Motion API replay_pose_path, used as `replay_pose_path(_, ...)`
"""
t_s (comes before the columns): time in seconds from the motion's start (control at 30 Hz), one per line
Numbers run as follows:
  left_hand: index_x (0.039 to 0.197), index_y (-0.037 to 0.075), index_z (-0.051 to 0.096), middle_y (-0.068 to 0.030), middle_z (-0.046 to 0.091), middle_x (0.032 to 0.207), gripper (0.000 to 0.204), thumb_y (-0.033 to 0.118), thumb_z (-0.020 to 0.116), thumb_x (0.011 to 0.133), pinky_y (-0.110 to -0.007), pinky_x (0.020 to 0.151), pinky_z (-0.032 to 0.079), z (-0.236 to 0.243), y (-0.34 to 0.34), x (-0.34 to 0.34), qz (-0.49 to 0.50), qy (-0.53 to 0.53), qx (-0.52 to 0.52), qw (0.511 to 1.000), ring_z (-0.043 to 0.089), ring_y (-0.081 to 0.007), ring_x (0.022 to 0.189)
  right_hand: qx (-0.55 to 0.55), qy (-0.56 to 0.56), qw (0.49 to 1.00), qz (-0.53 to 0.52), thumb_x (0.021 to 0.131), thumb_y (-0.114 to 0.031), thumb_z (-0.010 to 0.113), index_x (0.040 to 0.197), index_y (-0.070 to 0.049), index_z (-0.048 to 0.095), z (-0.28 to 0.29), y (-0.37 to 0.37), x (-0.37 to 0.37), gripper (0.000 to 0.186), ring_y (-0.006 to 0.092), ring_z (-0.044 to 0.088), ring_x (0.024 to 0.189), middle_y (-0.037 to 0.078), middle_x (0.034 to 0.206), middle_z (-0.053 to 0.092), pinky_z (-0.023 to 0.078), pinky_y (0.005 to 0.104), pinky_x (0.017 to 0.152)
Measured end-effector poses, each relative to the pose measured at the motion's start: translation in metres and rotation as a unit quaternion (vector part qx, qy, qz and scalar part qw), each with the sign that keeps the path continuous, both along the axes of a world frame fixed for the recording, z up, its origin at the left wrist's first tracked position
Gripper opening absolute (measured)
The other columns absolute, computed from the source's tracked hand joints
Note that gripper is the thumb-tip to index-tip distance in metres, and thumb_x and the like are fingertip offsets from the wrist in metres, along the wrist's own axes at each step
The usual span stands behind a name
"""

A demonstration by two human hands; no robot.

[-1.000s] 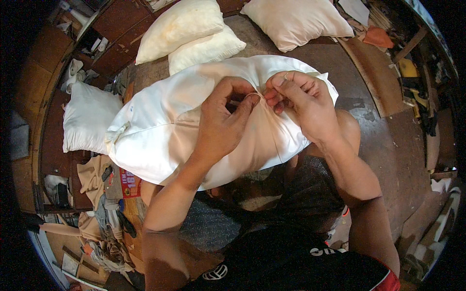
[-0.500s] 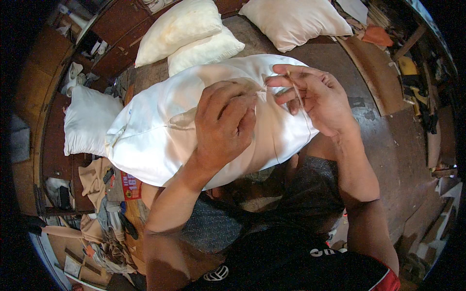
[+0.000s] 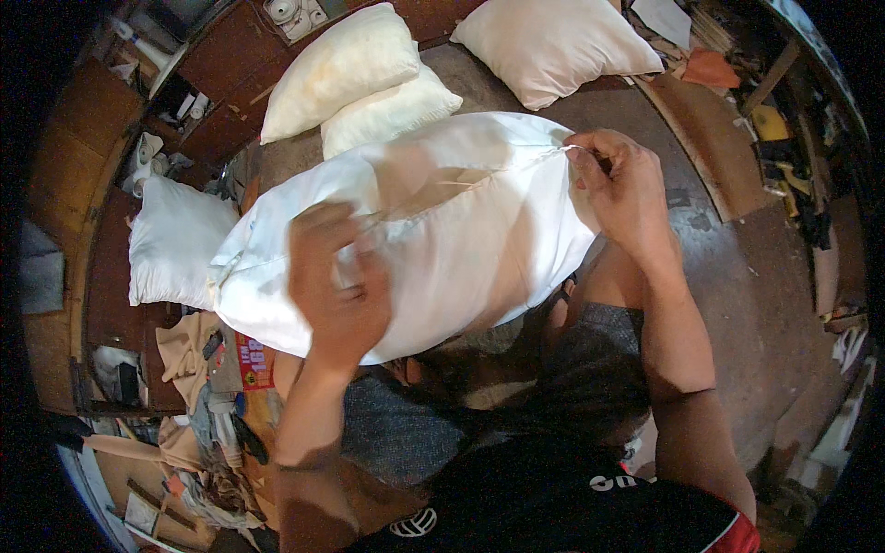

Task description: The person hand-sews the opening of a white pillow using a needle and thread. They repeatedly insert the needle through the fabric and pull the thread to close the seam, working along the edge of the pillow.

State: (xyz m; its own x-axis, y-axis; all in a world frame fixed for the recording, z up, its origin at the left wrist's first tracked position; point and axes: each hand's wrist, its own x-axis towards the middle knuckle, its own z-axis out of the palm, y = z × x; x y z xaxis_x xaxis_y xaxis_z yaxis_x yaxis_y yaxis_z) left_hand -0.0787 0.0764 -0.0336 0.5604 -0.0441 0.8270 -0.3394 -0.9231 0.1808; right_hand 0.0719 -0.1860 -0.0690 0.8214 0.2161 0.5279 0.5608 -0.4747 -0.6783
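White pillow (image 3: 452, 267) under both hands (image 3: 336, 286), right one (image 3: 627, 189) pinching its seam

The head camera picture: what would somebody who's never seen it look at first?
Probably the big white pillow in the middle, with the right hand pinching cloth at its upper right edge and the blurry left hand in front of its left part. Next, perhaps, the two cream pillows overlapping at the top, left of centre.

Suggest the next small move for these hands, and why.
Perhaps settle the left hand to steady the long fold in the white cushion: the right hand seems to pinch fabric near the fold's right end, while the left, blurred over the cushion, shows no clear grip.
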Motion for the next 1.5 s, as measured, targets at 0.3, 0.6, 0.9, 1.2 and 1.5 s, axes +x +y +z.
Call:
replay_pose_path(0.3,0.112,0.001,0.058,-0.0143,0.064,0.111,0.015,0.012,0.055,0.101,-0.039,0.097,0.052,0.019,0.208,-0.218,0.075,-0.071,-0.381,0.919,0.062,-0.028,0.111,0.035,0.025,0.999,-0.006,0.089,-0.017,0.065,0.098,0.001,0.073,-0.005,-0.006,0.006,0.022,0.0411,0.07,0.091,0.025,0.095,0.071,0.053,0.0433,0.084)
replay_pose_path(0.6,0.124,-0.002,0.054,-0.0151,0.06,0.118,0.028,0.019,0.047,0.107,-0.037,0.096,0.053,0.006,0.427,-0.464,0.416,-0.166,-0.5,0.741,0.059,-0.0263,0.11,0.023,0.008,0.999,-0.03,0.094,-0.012,0.065,0.102,0.002,0.071,-0.01,-0.005,0.01,0.017,0.014,0.065,0.064,0.011,0.076,0.069,0.051,0.03,0.064)
replay_pose_path(0.9,0.126,-0.003,0.052,-0.0135,0.058,0.116,0.031,0.021,0.042,0.109,-0.035,0.095,0.052,0.034,0.388,-0.469,0.285,-0.236,-0.559,0.742,0.058,-0.0237,0.107,-0.017,0.01,0.999,-0.042,0.096,-0.011,0.063,0.109,0.0,0.07,-0.006,-0.006,0.002,0.019,0.0142,0.064,0.064,0.015,0.084,0.069,0.051,0.0308,0.065)
replay_pose_path(1.2,0.103,0.003,0.054,-0.0159,0.06,0.098,0.032,0.035,0.057,0.102,-0.033,0.079,0.053,0.031,0.004,-0.147,-0.129,0.008,-0.35,0.928,0.06,-0.022,0.088,0.134,-0.035,0.941,0.308,0.079,-0.013,0.078,0.132,-0.002,0.061,0.052,0.004,-0.091,0.056,0.0333,0.063,0.112,0.018,0.124,0.065,0.049,0.04,0.096)
replay_pose_path(1.5,0.107,-0.003,0.057,-0.0202,0.063,0.108,0.013,-0.006,0.057,0.094,-0.029,0.082,0.048,-0.008,-0.071,-0.053,-0.196,0.055,-0.404,0.892,0.061,-0.0188,0.093,0.22,0.073,0.858,0.459,0.089,0.002,0.071,0.118,0.003,0.068,0.029,0.028,-0.111,0.03,0.0225,0.071,0.088,0.013,0.101,0.072,0.056,0.0317,0.076)
